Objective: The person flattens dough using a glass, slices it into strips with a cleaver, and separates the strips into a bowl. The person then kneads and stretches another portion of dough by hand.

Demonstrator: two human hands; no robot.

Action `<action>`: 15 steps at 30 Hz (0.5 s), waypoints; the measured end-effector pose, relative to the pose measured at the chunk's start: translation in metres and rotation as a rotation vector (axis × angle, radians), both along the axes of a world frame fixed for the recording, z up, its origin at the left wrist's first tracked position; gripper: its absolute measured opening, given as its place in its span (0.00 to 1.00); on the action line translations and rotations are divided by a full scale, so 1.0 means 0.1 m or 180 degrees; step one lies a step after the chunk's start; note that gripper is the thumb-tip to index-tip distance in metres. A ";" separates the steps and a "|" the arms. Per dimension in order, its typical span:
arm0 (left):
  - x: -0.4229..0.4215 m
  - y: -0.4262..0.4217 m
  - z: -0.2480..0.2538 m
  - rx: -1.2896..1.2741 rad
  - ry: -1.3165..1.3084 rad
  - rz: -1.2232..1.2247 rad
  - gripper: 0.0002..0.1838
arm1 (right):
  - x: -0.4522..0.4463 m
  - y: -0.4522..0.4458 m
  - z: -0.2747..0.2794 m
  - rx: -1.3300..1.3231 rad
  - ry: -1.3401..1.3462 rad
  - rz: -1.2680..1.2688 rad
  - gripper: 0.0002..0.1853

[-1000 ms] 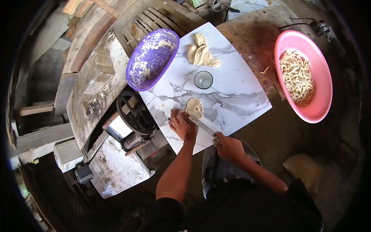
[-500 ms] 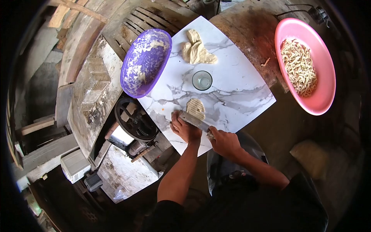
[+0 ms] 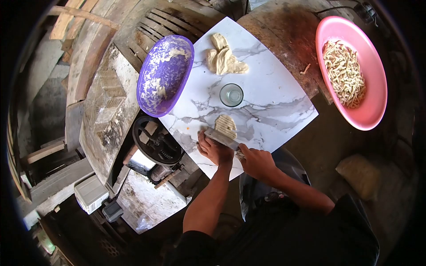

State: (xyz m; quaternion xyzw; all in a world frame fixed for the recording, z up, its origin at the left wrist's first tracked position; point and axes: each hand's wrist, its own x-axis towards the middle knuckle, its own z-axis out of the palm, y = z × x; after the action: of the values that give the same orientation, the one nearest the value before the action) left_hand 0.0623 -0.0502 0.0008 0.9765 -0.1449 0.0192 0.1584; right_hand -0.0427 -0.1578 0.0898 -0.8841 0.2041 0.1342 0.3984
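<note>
Marbled board (image 3: 277,104) | ridged dough (image 3: 226,123) | right hand (image 3: 258,163) gripping flat-bladed knife (image 3: 222,139) | left hand (image 3: 217,152): grip unclear

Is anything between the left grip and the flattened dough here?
Yes: the knife, held in the right grip, lies between the left grip and the flattened dough. The glass stands beyond the dough, out of the way.

Weathered planks (image 3: 92,66), slatted wood (image 3: 171,23), dim brown floor (image 3: 306,136).
</note>
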 end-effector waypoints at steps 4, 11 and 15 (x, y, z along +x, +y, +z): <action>0.00 0.09 -0.21 0.0282 -0.0056 0.0073 0.44 | 0.13 0.01 0.11 0.0119 0.0239 -0.0023 0.16; -0.01 0.00 0.02 0.0063 0.0005 -0.0060 0.42 | 0.03 -0.06 0.14 0.0161 0.0497 0.0020 0.16; -0.01 -0.05 0.07 -0.0020 0.0008 0.0027 0.43 | -0.18 -0.12 0.20 0.0169 0.0697 0.0030 0.16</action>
State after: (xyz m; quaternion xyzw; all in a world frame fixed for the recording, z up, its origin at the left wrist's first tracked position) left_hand 0.0614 -0.0547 0.0075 0.9766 -0.1405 0.0191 0.1615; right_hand -0.0607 -0.1701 0.1099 -0.8542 0.2386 0.2372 0.3964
